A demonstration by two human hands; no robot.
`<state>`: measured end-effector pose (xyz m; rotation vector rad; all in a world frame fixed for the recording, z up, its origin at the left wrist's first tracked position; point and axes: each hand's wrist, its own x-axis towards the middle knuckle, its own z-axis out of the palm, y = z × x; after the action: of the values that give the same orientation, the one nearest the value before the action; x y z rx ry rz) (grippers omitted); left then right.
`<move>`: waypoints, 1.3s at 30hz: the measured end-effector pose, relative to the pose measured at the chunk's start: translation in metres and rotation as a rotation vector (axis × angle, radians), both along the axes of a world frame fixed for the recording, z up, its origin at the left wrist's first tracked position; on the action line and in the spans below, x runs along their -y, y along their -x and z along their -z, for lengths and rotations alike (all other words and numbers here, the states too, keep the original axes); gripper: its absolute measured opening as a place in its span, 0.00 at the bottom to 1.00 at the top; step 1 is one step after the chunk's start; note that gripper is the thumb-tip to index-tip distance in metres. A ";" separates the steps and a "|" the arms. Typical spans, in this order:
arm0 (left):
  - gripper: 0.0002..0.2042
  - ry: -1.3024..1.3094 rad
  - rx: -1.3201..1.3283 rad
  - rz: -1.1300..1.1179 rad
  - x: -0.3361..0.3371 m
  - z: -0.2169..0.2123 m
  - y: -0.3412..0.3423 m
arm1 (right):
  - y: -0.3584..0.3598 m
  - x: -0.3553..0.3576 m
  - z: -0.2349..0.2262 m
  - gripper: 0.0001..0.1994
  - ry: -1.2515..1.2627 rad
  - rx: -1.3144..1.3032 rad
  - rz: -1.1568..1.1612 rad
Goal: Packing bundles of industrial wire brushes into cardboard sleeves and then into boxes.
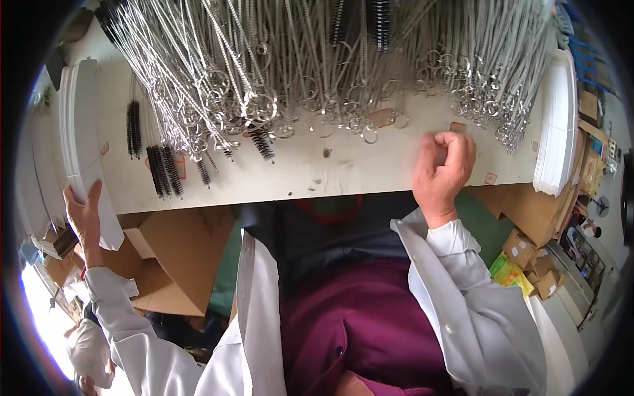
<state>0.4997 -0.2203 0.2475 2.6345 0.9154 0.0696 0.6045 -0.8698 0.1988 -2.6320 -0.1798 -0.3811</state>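
Observation:
My left hand (pixel 84 218) lies on the lower part of a stack of long white flat cartons (pixel 82 132) at the table's left end. Its thumb and forefinger are spread apart against the cartons. Over the table's front edge on the right, my right hand (pixel 446 168) is closed, fingers curled toward the thumb. Its fingertips are blurred, and I cannot see whether anything is in them. Beyond it lies a broad pile of wire-handled brushes (pixel 218 72), their metal ring ends toward me. Several black bristle heads (pixel 162 171) point toward me at the left.
More white flat cartons (pixel 555 125) stand at the table's right end. An open brown cardboard box (pixel 178 257) is below the front edge on the left. Small red-edged labels (pixel 491 178) are on the white table (pixel 264 178). A person in white (pixel 89 350) is at the lower left.

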 end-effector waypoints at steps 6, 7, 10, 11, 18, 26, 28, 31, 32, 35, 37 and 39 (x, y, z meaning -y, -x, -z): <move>0.29 -0.183 0.119 0.045 0.000 -0.002 0.011 | 0.002 -0.001 0.008 0.08 -0.056 0.109 -0.039; 0.28 -0.104 0.178 -0.047 0.000 -0.003 0.019 | 0.002 -0.003 0.010 0.08 -0.064 0.118 -0.048; 0.24 0.104 0.324 -0.174 0.026 -0.038 0.033 | 0.003 -0.001 0.012 0.08 -0.093 0.163 -0.056; 0.22 0.246 0.372 -0.210 0.043 -0.053 0.039 | 0.003 0.000 0.013 0.07 -0.113 0.208 -0.046; 0.14 1.012 0.774 -0.114 0.246 -0.102 0.085 | 0.020 0.008 0.004 0.12 -0.770 -0.081 -0.093; 0.29 1.244 0.212 0.383 0.414 -0.079 0.076 | 0.088 0.020 -0.029 0.24 -1.088 -0.425 -0.400; 0.33 1.341 0.108 0.408 0.439 -0.074 0.071 | 0.102 0.017 -0.039 0.30 -1.357 -0.495 -0.544; 0.36 1.346 0.051 0.501 0.459 -0.055 0.059 | 0.105 0.028 -0.047 0.40 -1.341 -0.602 -0.582; 0.37 1.338 0.065 0.540 0.464 -0.049 0.055 | 0.106 0.032 -0.050 0.40 -1.338 -0.592 -0.563; 0.37 1.343 0.058 0.562 0.474 -0.034 0.048 | 0.113 0.030 -0.055 0.38 -1.509 -0.607 -0.499; 0.37 1.339 0.041 0.572 0.478 -0.032 0.046 | 0.113 0.032 -0.055 0.37 -1.519 -0.607 -0.481; 0.37 1.366 0.024 0.537 0.480 -0.033 0.045 | 0.111 0.033 -0.051 0.34 -1.521 -0.616 -0.455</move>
<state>0.4544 -0.7006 0.2808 1.4600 0.0567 -0.4774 0.4932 -0.9030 0.2496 -1.0513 -0.1656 0.3644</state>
